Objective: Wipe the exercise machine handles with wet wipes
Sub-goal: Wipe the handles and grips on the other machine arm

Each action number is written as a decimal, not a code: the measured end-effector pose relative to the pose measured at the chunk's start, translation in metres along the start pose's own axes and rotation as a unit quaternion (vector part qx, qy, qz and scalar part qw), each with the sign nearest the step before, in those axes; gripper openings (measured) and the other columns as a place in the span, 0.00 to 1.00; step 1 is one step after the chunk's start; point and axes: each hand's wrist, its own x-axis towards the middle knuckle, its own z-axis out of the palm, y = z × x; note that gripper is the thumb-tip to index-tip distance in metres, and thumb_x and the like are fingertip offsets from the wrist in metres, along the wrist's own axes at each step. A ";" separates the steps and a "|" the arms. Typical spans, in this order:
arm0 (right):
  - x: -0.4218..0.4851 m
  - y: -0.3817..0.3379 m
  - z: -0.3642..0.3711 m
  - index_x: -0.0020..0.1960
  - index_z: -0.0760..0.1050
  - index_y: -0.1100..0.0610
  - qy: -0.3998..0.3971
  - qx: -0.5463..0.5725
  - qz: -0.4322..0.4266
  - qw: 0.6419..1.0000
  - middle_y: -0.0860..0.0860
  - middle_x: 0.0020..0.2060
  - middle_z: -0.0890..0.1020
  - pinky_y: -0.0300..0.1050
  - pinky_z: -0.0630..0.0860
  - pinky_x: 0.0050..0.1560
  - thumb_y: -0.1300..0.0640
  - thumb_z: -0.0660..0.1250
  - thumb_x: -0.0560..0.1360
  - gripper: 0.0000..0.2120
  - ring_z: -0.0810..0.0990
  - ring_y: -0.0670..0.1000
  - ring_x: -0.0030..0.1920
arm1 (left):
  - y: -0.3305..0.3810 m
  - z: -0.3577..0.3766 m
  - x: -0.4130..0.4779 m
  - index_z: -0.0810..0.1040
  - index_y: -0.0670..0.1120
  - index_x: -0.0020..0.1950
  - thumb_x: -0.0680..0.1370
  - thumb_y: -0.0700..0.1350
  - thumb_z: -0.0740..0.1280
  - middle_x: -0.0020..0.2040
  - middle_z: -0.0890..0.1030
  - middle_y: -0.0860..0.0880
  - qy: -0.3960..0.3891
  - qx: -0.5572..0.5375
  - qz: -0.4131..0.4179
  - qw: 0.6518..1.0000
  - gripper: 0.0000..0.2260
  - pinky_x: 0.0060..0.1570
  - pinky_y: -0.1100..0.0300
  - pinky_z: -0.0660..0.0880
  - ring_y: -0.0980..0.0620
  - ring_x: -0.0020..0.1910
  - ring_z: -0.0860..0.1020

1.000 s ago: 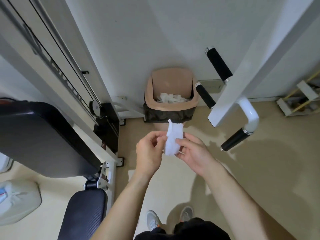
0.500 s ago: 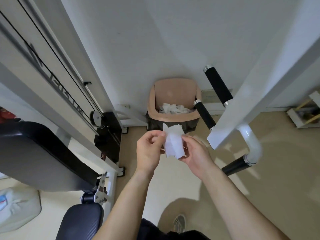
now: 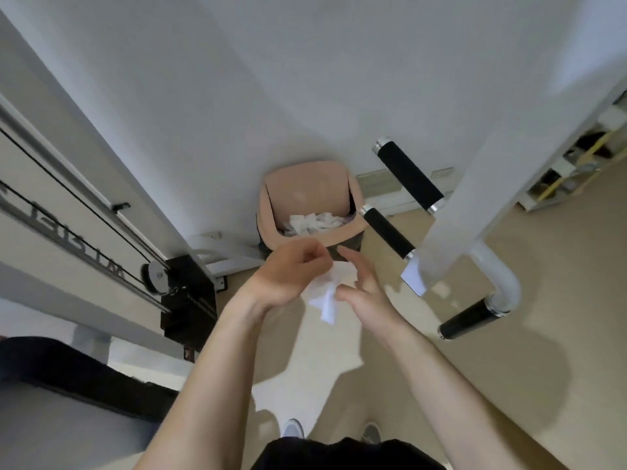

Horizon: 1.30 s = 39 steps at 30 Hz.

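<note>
A crumpled white wet wipe (image 3: pixel 327 295) hangs between my two hands in front of the bin. My left hand (image 3: pixel 288 276) grips its upper part with curled fingers. My right hand (image 3: pixel 364 293) holds it from the right between thumb and loosely stretched fingers. The machine's black foam handles stand to the right on a white frame (image 3: pixel 464 212): an upper grip (image 3: pixel 409 176), a middle grip (image 3: pixel 386 232) and a lower grip (image 3: pixel 470 318). Neither hand touches a handle.
A tan waste bin (image 3: pixel 305 184) with a dark liner holds several used white wipes against the wall. The cable machine's pulley and weight stack (image 3: pixel 186 293) stand at left, above a black padded bench (image 3: pixel 68 374). A low rack (image 3: pixel 570 167) sits at far right.
The flat wipe has been bunched up between my hands. My hands have risen closer to the bin, and my view has tilted up toward the wall.
</note>
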 end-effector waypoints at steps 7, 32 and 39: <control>-0.001 0.013 -0.001 0.47 0.73 0.59 0.061 0.099 0.024 0.993 0.55 0.48 0.86 0.34 0.74 0.46 0.66 0.75 0.71 0.11 0.82 0.48 0.45 | 0.004 -0.017 0.053 0.76 0.55 0.43 0.82 0.48 0.66 0.31 0.78 0.59 -0.001 0.066 0.070 0.995 0.08 0.39 0.61 0.68 0.61 0.33 0.74; 0.004 0.047 0.006 0.69 0.71 0.56 0.219 0.099 0.233 0.942 0.50 0.56 0.78 0.46 0.71 0.53 0.60 0.58 0.70 0.27 0.77 0.52 0.55 | 0.015 -0.008 0.070 0.81 0.48 0.48 0.81 0.49 0.69 0.38 0.86 0.52 -0.033 0.090 0.098 0.991 0.05 0.39 0.53 0.76 0.47 0.40 0.82; 0.016 0.027 -0.004 0.73 0.68 0.49 0.103 0.156 0.088 0.978 0.45 0.69 0.76 0.52 0.69 0.72 0.48 0.79 0.63 0.41 0.73 0.50 0.71 | 0.033 -0.002 0.090 0.80 0.52 0.47 0.80 0.47 0.70 0.39 0.85 0.51 -0.208 0.120 0.126 0.963 0.03 0.45 0.62 0.74 0.59 0.43 0.79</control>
